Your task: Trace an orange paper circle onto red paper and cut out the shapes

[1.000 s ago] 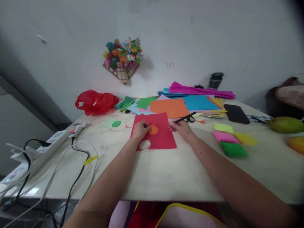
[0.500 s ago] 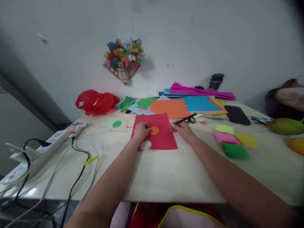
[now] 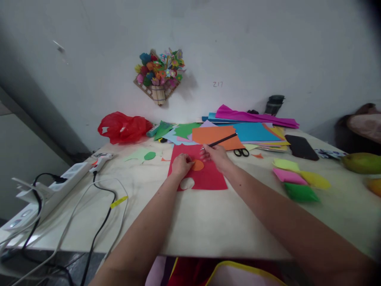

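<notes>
Work in hand looks like getting an orange paper disc [image 3: 197,165] settled on a red paper sheet [image 3: 205,180], ready for marking around it. The disc lies near the sheet's middle, beyond a round cutout in the near left corner. Of the hands, the left hand [image 3: 182,163] has its fingers bunched narrow at the disc's left edge; whether they pinch it or only press it, I cannot tell. The right hand [image 3: 216,155] grips a black pencil [image 3: 223,140], its tip above the sheet's far part; contact with the paper is unclear. A marking stroke would call for a firm left hold and the tip brought to the disc's rim.

Bare desk [image 3: 208,222] stretches from the sheet to the near edge, leaving good room that way. The far side is tighter: an orange sheet [image 3: 205,135] meets the red one's far edge, and black-handled scissors [image 3: 241,152] lie just beyond the right hand. Coloured packets [image 3: 301,192] sit well apart to the right.
</notes>
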`<state>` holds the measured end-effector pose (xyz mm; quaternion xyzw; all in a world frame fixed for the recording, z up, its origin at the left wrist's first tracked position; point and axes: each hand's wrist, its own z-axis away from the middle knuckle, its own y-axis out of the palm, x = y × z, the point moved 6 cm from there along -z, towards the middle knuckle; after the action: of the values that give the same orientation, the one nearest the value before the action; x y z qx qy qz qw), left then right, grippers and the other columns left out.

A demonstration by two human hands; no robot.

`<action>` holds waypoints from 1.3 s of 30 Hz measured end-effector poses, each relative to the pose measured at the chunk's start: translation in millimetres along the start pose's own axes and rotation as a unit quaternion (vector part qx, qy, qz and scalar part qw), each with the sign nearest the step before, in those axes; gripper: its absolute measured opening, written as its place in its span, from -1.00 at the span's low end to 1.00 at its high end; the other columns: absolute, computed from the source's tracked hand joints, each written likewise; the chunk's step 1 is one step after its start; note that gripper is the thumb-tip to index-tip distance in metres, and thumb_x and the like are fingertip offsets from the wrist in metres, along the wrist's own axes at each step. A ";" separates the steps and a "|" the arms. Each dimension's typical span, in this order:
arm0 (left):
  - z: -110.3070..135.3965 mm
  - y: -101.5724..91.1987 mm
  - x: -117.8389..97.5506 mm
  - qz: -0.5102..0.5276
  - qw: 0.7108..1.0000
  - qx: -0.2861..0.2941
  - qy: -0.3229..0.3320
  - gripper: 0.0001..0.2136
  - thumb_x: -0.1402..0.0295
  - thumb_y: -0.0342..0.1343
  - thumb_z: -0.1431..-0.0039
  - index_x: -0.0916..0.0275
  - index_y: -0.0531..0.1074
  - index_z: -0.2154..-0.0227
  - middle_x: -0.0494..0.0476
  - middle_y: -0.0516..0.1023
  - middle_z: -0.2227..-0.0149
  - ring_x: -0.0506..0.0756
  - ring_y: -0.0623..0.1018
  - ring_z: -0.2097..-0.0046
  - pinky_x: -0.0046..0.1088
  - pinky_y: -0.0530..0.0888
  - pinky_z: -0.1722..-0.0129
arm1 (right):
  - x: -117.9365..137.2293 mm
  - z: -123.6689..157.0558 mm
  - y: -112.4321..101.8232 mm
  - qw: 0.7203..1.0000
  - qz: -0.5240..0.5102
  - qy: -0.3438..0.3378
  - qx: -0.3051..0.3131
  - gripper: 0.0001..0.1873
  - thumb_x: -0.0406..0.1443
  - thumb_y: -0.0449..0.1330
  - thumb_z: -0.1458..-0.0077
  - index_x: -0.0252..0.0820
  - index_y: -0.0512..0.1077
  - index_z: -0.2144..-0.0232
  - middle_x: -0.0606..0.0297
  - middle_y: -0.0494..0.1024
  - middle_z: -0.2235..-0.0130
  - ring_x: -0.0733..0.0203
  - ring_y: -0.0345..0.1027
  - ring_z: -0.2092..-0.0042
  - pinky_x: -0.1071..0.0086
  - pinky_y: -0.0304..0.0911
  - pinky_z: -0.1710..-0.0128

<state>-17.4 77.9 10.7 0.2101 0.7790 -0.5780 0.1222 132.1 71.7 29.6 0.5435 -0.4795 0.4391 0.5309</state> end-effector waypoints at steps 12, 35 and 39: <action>-0.2 0.8 1.3 0.010 1.000 0.010 -0.007 -0.92 0.33 0.16 0.07 0.22 0.43 0.52 0.09 0.49 0.37 0.04 0.45 0.34 -0.51 0.33 0.37 | -39.1 -6.7 -2.6 0.996 -0.047 -0.034 -0.061 -0.75 -0.16 0.20 0.16 -0.26 0.34 0.59 0.32 0.45 0.61 0.40 0.26 0.64 0.53 0.20 0.69; -1.2 -7.6 4.0 0.040 0.999 -0.019 -0.006 -0.84 0.43 0.09 0.02 0.25 0.40 0.32 0.10 0.51 0.29 0.03 0.48 0.28 -0.53 0.36 0.29 | -40.8 -8.7 3.9 0.999 0.027 -0.016 -0.028 -0.82 -0.21 0.18 0.14 -0.23 0.35 0.59 0.34 0.44 0.63 0.34 0.32 0.60 0.46 0.29 0.57; 0.0 -30.5 10.9 0.023 0.998 -0.021 -0.056 -0.79 0.30 0.02 -0.05 0.19 0.43 0.25 0.10 0.53 0.28 0.09 0.49 0.23 -0.47 0.36 0.28 | -42.3 -11.4 3.5 0.998 0.045 -0.020 -0.025 -0.82 -0.21 0.18 0.13 -0.23 0.36 0.59 0.33 0.44 0.62 0.31 0.34 0.59 0.41 0.32 0.53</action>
<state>-41.3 72.5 31.8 0.1927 0.7781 -0.5690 0.1836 122.4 85.5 -11.0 0.5165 -0.5249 0.4399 0.5140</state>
